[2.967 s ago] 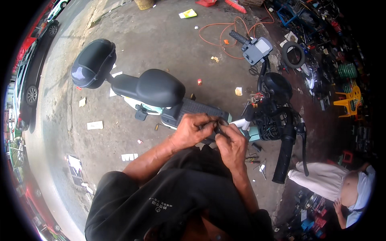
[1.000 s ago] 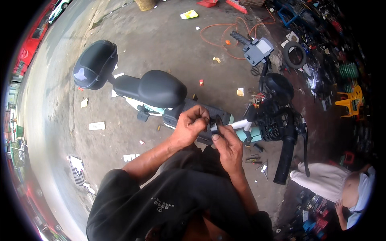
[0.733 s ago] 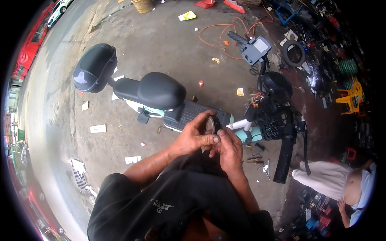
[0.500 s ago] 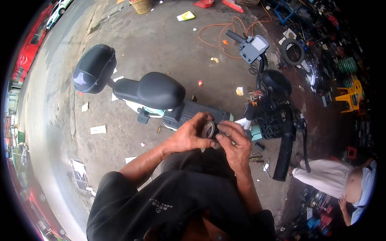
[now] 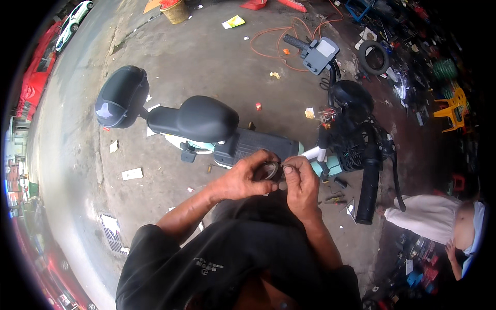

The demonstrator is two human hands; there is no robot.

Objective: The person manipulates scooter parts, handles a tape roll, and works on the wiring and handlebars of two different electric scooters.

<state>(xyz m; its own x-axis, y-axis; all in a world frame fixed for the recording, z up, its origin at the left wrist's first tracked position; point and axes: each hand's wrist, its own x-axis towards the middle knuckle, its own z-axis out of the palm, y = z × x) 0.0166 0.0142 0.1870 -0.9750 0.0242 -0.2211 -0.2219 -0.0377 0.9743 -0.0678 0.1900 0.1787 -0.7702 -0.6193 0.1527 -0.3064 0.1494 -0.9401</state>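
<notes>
In front of my lap, my left hand curls its thumb and fingers around a small roll of tape, dark with a paler ring-shaped core. My right hand is close against the roll's right side. Its thumb and forefinger are pinched together; whatever lies between them is too small to make out. Just beyond both hands stands an electric scooter, with a black footboard, a black seat and pale green body panels.
The scooter's handlebar grip and brake lever reach close on my right. A rear box sits at far left. An orange hose, a tyre, a yellow plastic chair and scattered tools lie around. Another person is at right.
My right fingers have closed into a tighter pinch beside the roll. The roll has tilted slightly in my left hand. The whole view has shifted a little.
</notes>
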